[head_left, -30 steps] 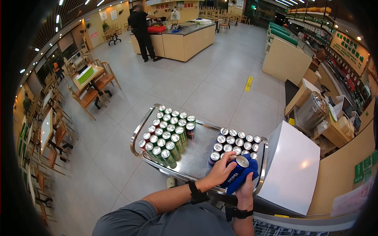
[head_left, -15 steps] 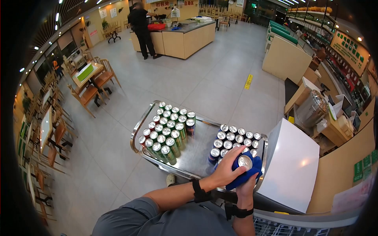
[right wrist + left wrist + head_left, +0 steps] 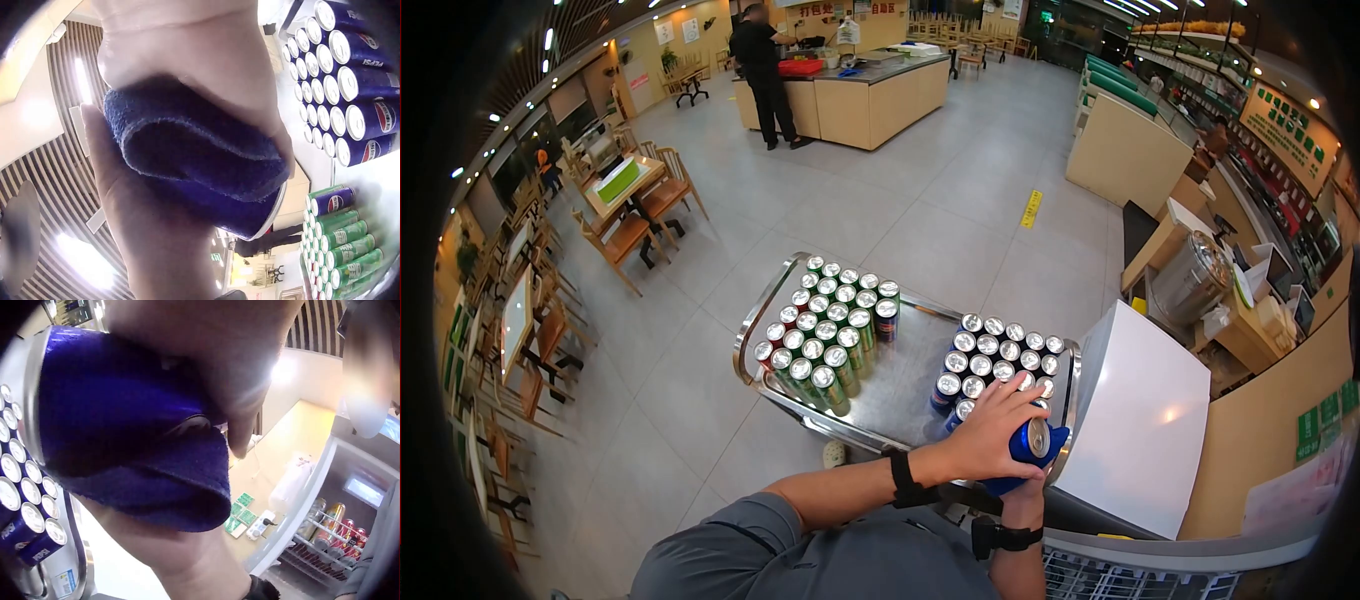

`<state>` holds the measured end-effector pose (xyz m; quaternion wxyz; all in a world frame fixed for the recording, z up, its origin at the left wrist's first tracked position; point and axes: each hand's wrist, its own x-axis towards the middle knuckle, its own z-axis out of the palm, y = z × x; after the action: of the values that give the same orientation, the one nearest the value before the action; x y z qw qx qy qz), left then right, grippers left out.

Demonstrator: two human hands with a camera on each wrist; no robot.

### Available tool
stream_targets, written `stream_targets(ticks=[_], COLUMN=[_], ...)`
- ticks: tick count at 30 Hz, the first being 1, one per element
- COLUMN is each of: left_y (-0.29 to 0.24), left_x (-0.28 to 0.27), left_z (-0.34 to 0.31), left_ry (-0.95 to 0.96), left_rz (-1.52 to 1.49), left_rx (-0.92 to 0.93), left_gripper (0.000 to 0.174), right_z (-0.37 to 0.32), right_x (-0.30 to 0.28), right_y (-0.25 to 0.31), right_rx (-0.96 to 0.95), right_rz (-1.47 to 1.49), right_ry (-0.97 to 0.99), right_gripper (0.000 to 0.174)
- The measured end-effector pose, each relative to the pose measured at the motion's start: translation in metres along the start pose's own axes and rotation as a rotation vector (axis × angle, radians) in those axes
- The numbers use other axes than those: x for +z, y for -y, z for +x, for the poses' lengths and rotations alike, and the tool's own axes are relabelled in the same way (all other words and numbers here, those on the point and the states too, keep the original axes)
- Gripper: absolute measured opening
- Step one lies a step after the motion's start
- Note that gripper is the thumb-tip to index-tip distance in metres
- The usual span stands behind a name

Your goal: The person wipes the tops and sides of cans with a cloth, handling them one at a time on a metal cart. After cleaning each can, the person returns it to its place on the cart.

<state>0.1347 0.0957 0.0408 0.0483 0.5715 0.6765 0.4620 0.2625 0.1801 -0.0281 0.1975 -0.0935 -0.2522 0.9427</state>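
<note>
At the near edge, a person's grey clothing (image 3: 830, 555) fills the lower middle, with a white wire rack (image 3: 1140, 588) to its right. Just beyond, the right hand (image 3: 1022, 490) holds a folded blue cloth (image 3: 187, 497) against a blue can (image 3: 1030, 441), which is tilted, with its silver top showing. The left hand (image 3: 990, 432) grips the same can from the left, its thumb on the near side and its fingers bent over the far side. Both hands and the can are above the near right corner of a metal cart (image 3: 918, 385). Beneath and beyond them, blue cans (image 3: 966, 345) stand upright in close rows at the cart's right end. Across a bare strip of tray, green cans (image 3: 833, 385) stand packed at the left end, with red cans (image 3: 764, 352) along their left edge and a single blue can (image 3: 887, 321) at their right side. Right of the cart is a smooth white panel (image 3: 1145, 410); farther right, a metal drum (image 3: 1194, 276) is on a counter. Farther left are wooden chairs (image 3: 619, 238) at a table. At the far side, a person in black (image 3: 762, 75) stands at a pale wooden counter (image 3: 870, 110).
</note>
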Motion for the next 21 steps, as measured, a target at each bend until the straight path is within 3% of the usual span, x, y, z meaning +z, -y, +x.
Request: stream_targets(ticks=[12, 21], left_y=[-0.005, 0.010], left_x=[-0.003, -0.015], left_z=[-0.004, -0.010], left_ry=[0.047, -0.123], left_rz=[-0.149, -0.242], left_rx=[0.321, 0.270], left_gripper=[0.058, 0.061], right_z=[0.000, 0.021], right_x=[-0.018, -0.030], right_y=[-0.018, -0.034], right_rx=[0.040, 0.060], right_rz=[-0.155, -0.227], right_ry=[-0.031, -0.046], right_gripper=[0.065, 0.061])
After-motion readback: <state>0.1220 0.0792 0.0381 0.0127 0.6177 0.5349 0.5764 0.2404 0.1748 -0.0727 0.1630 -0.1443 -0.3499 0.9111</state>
